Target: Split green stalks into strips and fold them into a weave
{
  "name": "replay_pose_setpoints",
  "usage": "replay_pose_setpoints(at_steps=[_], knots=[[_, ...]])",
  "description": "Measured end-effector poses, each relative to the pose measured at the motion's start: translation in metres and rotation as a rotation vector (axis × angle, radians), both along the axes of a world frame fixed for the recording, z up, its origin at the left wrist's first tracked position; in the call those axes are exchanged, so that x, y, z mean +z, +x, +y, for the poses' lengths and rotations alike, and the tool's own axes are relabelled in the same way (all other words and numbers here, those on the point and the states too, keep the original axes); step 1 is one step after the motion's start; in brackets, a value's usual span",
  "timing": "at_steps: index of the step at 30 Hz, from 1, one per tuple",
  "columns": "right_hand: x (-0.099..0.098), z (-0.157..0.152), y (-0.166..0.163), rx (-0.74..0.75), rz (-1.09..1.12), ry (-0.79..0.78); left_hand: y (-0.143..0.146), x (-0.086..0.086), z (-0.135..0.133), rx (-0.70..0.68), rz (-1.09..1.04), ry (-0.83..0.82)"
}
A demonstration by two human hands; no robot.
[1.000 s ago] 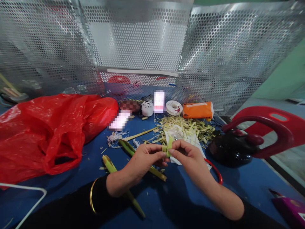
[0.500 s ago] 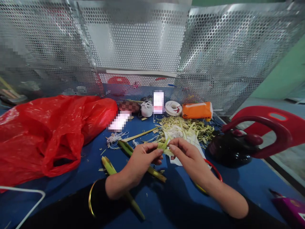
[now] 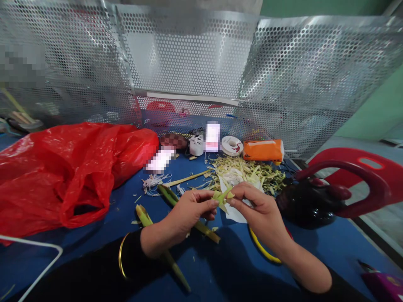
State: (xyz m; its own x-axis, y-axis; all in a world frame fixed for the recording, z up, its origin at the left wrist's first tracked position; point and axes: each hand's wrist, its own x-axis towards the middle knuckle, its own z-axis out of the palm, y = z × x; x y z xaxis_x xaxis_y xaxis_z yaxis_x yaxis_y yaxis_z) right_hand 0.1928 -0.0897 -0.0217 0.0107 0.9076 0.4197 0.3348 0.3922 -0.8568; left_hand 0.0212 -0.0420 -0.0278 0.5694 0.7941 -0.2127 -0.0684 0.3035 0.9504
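Observation:
Pinched between thumb and fingers of my left hand (image 3: 185, 214) is one side of a folded pale-green leaf strip (image 3: 223, 195). My right hand (image 3: 264, 214) is closed on the strip's other side, fingertips close to those of the left. Under my left hand and forearm lie two green plant stalks, one (image 3: 207, 231) passing behind the hand and the other (image 3: 144, 216) behind the wrist. Below the right hand is a white paper sheet (image 3: 235, 215). A yellow and red curved loop (image 3: 264, 250) shows partly beneath the right forearm.
A heap of plant shavings (image 3: 272, 179) lies behind my right hand. The dark kettle (image 3: 308, 205) stands to the right, a red plastic bag (image 3: 85, 172) to the left. Tape roll (image 3: 232, 146), orange packet (image 3: 262, 150) and white threads (image 3: 155, 183) sit farther back, before a perforated metal screen (image 3: 185, 54).
The leaf strip has turned between my fingers, and its folds now point differently. My right hand has shifted slightly, uncovering more of the yellow loop. The whole view has shifted a little.

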Motion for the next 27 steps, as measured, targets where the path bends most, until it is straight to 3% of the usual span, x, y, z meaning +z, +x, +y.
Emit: replay_pose_setpoints(at_steps=[4,7,11,18,22,27], knots=[[-0.007,-0.003,-0.006,-0.006,-0.069,0.115,0.002,0.0,-0.002,0.083,0.013,0.054],[-0.012,-0.005,-0.01,-0.02,-0.051,0.021,0.004,-0.003,-0.005,0.092,0.019,0.073],[-0.015,-0.003,-0.012,-0.104,0.146,-0.135,0.006,-0.006,-0.006,0.117,0.032,0.064],[-0.01,0.001,-0.014,-0.083,0.294,-0.311,0.007,-0.01,-0.006,0.117,0.029,0.1],[-0.012,0.002,-0.015,-0.119,0.375,-0.336,0.007,-0.01,-0.006,0.121,0.037,0.094],[-0.013,0.001,-0.014,-0.112,0.292,-0.341,0.007,-0.009,-0.006,0.141,0.015,0.056]])
